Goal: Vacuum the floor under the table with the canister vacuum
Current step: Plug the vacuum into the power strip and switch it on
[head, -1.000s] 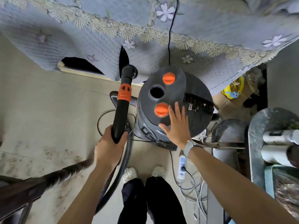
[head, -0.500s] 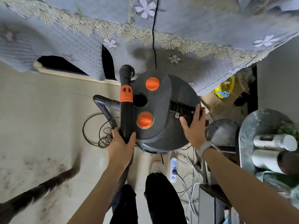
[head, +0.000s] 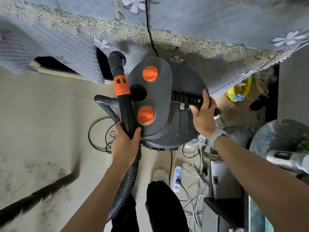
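Note:
The dark grey canister vacuum [head: 160, 104], with two orange knobs on its lid, stands on the floor in front of the table draped in a lilac lace-edged cloth [head: 209, 25]. My left hand [head: 125, 144] grips the black wand [head: 124, 104] with its orange collar; the ribbed hose [head: 127, 181] runs down past my legs. My right hand [head: 203, 114] lies on the right side of the canister lid, fingers curled over the black handle strip and thumb pressed beside the barcode label.
A white power strip [head: 177, 178] and tangled white cables lie on the tiled floor by my feet. Black cord loops [head: 98, 131] sit left of the canister. Boxes, a metal bin [head: 274, 138] and clutter crowd the right side. A dark wooden bar [head: 33, 198] crosses lower left.
My right hand moved from the lid's near side, by the orange knob, to the handle strip on the right. The view shifted closer over the canister; the left hand kept its hold on the wand.

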Available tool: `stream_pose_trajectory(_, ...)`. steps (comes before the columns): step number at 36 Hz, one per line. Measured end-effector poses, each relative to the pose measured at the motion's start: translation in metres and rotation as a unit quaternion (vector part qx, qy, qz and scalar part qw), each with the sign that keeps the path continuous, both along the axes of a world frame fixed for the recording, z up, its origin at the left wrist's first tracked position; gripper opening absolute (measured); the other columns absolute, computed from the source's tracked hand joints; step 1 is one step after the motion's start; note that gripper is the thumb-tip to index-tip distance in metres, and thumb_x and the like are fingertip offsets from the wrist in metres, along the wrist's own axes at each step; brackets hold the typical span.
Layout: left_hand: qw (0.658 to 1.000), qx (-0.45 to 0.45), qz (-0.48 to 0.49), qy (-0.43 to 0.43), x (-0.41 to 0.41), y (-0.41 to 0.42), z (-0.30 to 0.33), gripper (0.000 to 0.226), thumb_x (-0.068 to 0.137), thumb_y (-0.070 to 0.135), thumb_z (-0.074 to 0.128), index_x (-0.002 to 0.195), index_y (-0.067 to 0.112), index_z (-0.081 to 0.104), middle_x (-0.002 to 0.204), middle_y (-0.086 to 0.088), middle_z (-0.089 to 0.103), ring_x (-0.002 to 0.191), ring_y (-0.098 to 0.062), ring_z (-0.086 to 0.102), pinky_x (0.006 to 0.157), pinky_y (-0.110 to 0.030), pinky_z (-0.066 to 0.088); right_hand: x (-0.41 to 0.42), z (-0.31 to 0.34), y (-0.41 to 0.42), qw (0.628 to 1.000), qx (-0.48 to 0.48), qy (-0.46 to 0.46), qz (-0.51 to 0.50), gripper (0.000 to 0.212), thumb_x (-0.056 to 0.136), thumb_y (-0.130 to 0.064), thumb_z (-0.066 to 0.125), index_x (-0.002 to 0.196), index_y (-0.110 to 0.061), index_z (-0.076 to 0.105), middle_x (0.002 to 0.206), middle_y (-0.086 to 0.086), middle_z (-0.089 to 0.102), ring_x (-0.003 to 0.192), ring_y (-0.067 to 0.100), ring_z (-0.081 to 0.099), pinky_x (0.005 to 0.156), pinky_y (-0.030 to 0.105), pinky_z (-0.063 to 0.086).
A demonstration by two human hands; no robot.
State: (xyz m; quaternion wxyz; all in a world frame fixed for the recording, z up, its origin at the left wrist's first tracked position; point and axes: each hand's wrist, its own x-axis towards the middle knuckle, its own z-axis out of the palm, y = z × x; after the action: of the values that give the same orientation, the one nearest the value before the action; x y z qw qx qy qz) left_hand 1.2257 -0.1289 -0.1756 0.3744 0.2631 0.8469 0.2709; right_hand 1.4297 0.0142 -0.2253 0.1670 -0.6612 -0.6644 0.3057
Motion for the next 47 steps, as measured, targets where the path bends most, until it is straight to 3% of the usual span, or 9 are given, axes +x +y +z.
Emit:
stream_pose_trajectory(6, 1.000, 0.010, -0.005, -0.020, -0.019, 0.008, 0.000, 0.047, 0.091, 0.028, 0.060, 0.126, 0.004, 0.039, 0.095, -0.004, 0.053, 0.091, -0.027, 0.053, 0.077, -0.032, 0.039, -0.006, 0.005, -0.002, 0.997, 0.011, -0.076, 0.005, 0.071, 0.096, -0.042, 0.047, 0.152, -0.013, 0.015, 0.149, 0.029, 0.020, 0.135, 0.044, 0.029, 0.105, 0.051, 0.033)
stream_pose_trajectory(12, 1.000, -0.004, -0.004, -0.027, -0.037, -0.026, -0.003, 0.039, 0.086, 0.035, 0.065, 0.110, 0.014, 0.042, 0.093, -0.005, 0.058, 0.087, -0.034, 0.062, 0.081, -0.046, 0.051, -0.017, 0.015, -0.033, 0.999, 0.008, -0.034, -0.003, 0.072, 0.095, -0.017, 0.051, 0.151, -0.007, 0.007, 0.154, 0.028, 0.005, 0.145, 0.039, 0.006, 0.119, 0.042, 0.010)
stream_pose_trajectory(16, 0.999, -0.011, -0.005, -0.040, -0.038, -0.055, -0.007, 0.034, 0.087, 0.032, 0.065, 0.104, 0.018, 0.039, 0.094, -0.007, 0.061, 0.087, -0.032, 0.061, 0.075, -0.039, 0.048, -0.028, 0.017, -0.069, 1.000, -0.006, -0.009, -0.017, 0.081, 0.092, -0.020, 0.060, 0.151, -0.009, 0.006, 0.155, 0.027, -0.001, 0.146, 0.036, 0.001, 0.116, 0.033, 0.005)
stream_pose_trajectory(22, 0.999, 0.011, -0.011, -0.048, -0.039, -0.053, -0.011, 0.036, 0.086, 0.031, 0.066, 0.106, 0.017, 0.040, 0.084, 0.006, 0.054, 0.089, -0.028, 0.058, 0.079, -0.039, 0.047, -0.045, 0.018, -0.070, 0.999, -0.007, 0.006, -0.045, 0.091, 0.090, -0.038, 0.061, 0.151, -0.007, 0.002, 0.157, 0.023, 0.004, 0.147, 0.032, 0.002, 0.118, 0.044, 0.010)
stream_pose_trajectory(27, 0.997, 0.036, -0.011, -0.063, -0.033, -0.034, -0.014, 0.047, 0.086, 0.033, 0.067, 0.118, 0.010, 0.042, 0.099, -0.003, 0.058, 0.093, -0.029, 0.059, 0.084, -0.042, 0.049, -0.061, 0.025, -0.048, 0.994, -0.029, -0.047, -0.094, 0.093, 0.091, -0.051, 0.052, 0.150, 0.000, 0.002, 0.155, 0.025, 0.015, 0.143, 0.035, 0.016, 0.116, 0.045, 0.017)
stream_pose_trajectory(31, 0.995, 0.052, -0.004, -0.089, -0.025, -0.023, -0.017, 0.045, 0.085, 0.030, 0.067, 0.116, 0.011, 0.041, 0.095, 0.000, 0.057, 0.093, -0.029, 0.061, 0.087, -0.045, 0.050, -0.071, 0.032, -0.025, 0.980, -0.084, -0.075, -0.162, 0.102, 0.088, -0.060, 0.051, 0.146, 0.010, 0.005, 0.152, 0.027, 0.022, 0.141, 0.036, 0.024, 0.115, 0.045, 0.021)
stream_pose_trajectory(35, 0.992, 0.057, 0.006, -0.109, -0.018, -0.018, -0.015, 0.047, 0.086, 0.028, 0.067, 0.121, 0.012, 0.039, 0.087, 0.010, 0.051, 0.090, -0.024, 0.057, 0.087, -0.039, 0.049, -0.080, 0.035, -0.024, 0.977, -0.112, -0.121, -0.138, 0.104, 0.090, -0.058, 0.048, 0.145, 0.012, -0.006, 0.155, 0.026, 0.014, 0.144, 0.034, 0.017, 0.116, 0.044, 0.014)
stream_pose_trajectory(40, 0.992, 0.052, 0.001, -0.116, -0.027, -0.013, -0.019, 0.050, 0.086, 0.030, 0.067, 0.123, 0.013, 0.038, 0.100, 0.001, 0.056, 0.093, -0.026, 0.059, 0.089, -0.045, 0.050, -0.085, 0.039, -0.009, 0.977, -0.137, -0.101, -0.130, 0.099, 0.089, -0.059, 0.049, 0.149, 0.002, 0.001, 0.154, 0.024, 0.019, 0.142, 0.037, 0.019, 0.116, 0.049, 0.015)
stream_pose_trajectory(47, 0.995, 0.055, 0.006, -0.086, -0.033, -0.018, -0.013, 0.047, 0.086, 0.028, 0.066, 0.121, 0.011, 0.041, 0.092, 0.000, 0.057, 0.089, -0.029, 0.061, 0.084, -0.044, 0.051, -0.087, 0.048, -0.025, 0.985, -0.137, -0.078, -0.073, 0.090, 0.094, -0.053, 0.043, 0.150, -0.003, -0.007, 0.156, 0.022, 0.013, 0.145, 0.033, 0.013, 0.116, 0.050, 0.015)
